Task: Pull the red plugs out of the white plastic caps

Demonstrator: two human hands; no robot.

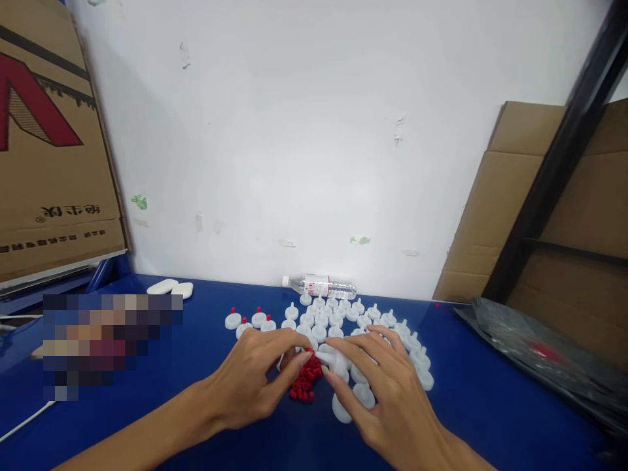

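On the blue table (206,366) lie several white round plastic caps (338,317) and a small heap of red plugs (304,383). My left hand (255,379) hovers just left of the red heap, its thumb and forefinger pinched at the top of the heap on something too small to name. My right hand (383,386) rests over the white caps, fingers curled, pinching a white cap (330,356) right above the red plugs. Three white caps with red plugs fitted (250,319) stand apart to the left.
A clear water bottle (321,285) lies at the wall behind the caps. Two white oval pieces (171,287) sit far left. A cardboard box (49,150) stands at left, more cardboard (520,196) and a black frame post (564,150) at right, above a dark plastic bag (534,347).
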